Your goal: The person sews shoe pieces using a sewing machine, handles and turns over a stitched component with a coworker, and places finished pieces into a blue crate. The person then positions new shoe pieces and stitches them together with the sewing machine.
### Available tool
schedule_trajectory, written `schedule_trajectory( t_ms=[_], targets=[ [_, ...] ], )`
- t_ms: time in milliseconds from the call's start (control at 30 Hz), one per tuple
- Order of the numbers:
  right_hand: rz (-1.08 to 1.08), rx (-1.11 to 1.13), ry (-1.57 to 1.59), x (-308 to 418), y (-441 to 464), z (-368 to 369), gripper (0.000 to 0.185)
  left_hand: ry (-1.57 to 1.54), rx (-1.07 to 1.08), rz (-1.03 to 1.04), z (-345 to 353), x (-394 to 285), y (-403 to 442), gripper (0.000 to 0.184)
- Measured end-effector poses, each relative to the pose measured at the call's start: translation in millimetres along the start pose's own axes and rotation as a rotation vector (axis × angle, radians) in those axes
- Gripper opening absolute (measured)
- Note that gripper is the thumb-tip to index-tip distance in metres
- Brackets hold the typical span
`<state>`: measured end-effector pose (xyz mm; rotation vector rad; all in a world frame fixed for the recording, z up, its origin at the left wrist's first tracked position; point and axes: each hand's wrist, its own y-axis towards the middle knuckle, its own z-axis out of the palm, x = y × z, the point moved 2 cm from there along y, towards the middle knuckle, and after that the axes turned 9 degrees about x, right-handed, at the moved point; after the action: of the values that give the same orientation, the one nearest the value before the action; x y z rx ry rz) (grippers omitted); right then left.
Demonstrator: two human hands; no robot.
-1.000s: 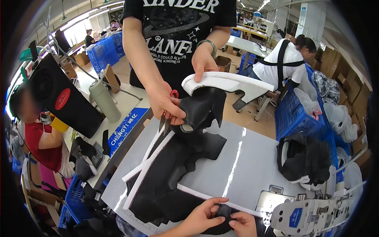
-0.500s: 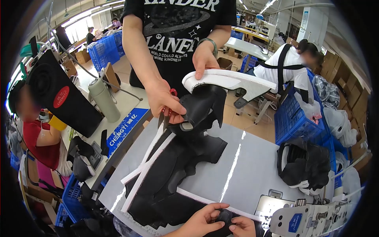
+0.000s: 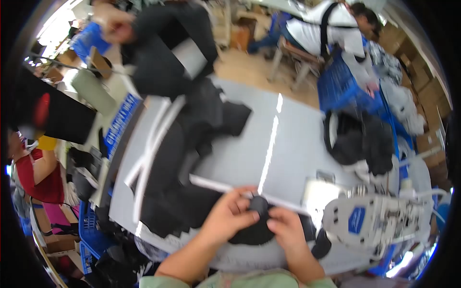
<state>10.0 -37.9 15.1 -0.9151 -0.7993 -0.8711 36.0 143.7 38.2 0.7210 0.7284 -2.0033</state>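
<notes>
My left hand (image 3: 231,214) and my right hand (image 3: 288,225) are close together near the front edge of the table, each closed on a black fabric piece (image 3: 254,232). A small rounded part of the piece sticks up between my fingers. Larger black cut pieces (image 3: 165,161) with white edging lie to the left of my left hand and run toward the far side. One white edge passes just beyond my hands. Motion blur hides the fine detail.
A sewing machine (image 3: 355,218) stands to the right. Black and white shoe uppers (image 3: 357,139) lie at the right of the grey table (image 3: 240,158). A co-worker's hand (image 3: 113,24) is at upper left beside a blurred black piece (image 3: 163,72). A blue crate (image 3: 338,81) is beyond.
The view has tipped down, bringing my forearms into sight. The co-worker's hand and the black piece have moved up and left in view. My hands still hold the fabric.
</notes>
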Motion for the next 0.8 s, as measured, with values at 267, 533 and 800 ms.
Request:
schedule_trajectory(
  t_ms=[267,533,800],
  targets=[
    [-0.06,0.072,0.089,3.8,9.4,2.6,0.012,0.062,0.003,0.009,1.9,5.7,9.3,0.064],
    [-0.07,0.157,-0.007,3.8,7.4,0.2,0.01,0.008,0.099,-0.035,4.2,4.6,8.0,0.067],
    [-0.143,0.155,-0.06,5.5,3.4,4.8,0.01,-0.078,0.192,-0.05,5.6,3.7,7.1,0.069]
  ],
)
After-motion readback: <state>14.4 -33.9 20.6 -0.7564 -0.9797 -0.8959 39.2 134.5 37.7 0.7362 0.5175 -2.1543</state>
